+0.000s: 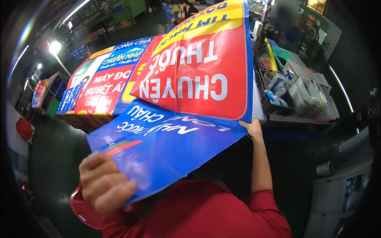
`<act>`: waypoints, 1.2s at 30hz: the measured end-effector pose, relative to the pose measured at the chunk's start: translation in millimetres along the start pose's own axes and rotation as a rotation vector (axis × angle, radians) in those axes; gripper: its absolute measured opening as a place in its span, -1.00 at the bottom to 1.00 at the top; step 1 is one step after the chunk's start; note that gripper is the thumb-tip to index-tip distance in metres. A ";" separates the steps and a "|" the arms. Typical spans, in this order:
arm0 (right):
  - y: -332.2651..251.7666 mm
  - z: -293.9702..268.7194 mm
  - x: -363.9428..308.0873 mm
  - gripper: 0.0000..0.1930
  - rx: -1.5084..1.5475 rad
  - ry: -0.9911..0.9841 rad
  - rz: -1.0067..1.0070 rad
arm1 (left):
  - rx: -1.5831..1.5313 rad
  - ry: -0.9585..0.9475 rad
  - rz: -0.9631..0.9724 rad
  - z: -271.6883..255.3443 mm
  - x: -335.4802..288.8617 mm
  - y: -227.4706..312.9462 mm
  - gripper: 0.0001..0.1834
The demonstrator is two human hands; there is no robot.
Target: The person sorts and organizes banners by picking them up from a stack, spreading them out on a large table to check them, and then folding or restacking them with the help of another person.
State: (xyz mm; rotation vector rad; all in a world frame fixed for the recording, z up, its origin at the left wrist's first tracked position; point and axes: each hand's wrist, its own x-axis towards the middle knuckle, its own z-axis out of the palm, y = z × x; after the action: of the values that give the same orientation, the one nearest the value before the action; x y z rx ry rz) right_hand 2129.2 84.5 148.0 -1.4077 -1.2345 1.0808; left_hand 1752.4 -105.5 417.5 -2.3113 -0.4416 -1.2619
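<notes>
A large printed vinyl banner [186, 83], red and yellow with a blue border and white lettering, stretches from the table toward me. Its blue near end slopes down at the lower left. My left hand [105, 182] is closed around the near left corner of that blue end, close to my body. Farther off on the right, my right hand [252, 127] pinches the banner's right edge, thumb on top; the fingers under it are hidden. The banner's middle has soft creases and lies partly over another printed banner [107, 85] on the table.
Right of the banner stands a side table with a green tray [281, 55], clear plastic pieces [307, 93] and a dark bin of bottles [278, 97]. A red plastic stool or basket [85, 210] is beside me at lower left. White cabinets [329, 198] are at lower right.
</notes>
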 end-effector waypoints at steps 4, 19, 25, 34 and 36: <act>-7.7 -36.1 -6.9 -0.71 -0.221 -0.007 0.029 | -0.264 -0.145 0.013 17.5 10.1 66.7 -0.73; 47.7 -217.3 29.7 -0.75 -0.578 0.158 -0.004 | -0.942 -0.422 -0.364 281.3 -37.1 307.1 -0.86; 40.4 -227.2 50.2 -0.72 -0.894 0.273 0.063 | -1.103 -0.802 -0.528 356.7 -61.3 324.3 -0.82; 101.5 -235.1 63.1 -0.82 -0.526 0.212 0.166 | -0.058 -0.362 -1.298 325.0 -262.8 -32.0 -0.80; 120.7 -244.5 61.7 -0.86 -0.549 0.237 0.242 | 0.274 -0.345 -1.466 311.9 -326.1 -110.6 -0.80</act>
State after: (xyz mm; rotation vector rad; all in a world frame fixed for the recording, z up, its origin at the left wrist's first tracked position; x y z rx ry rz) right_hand 2395.2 116.4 68.1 -2.0816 -1.2596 0.7208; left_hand 1745.1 137.8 21.8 -1.7704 -2.5048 -1.0923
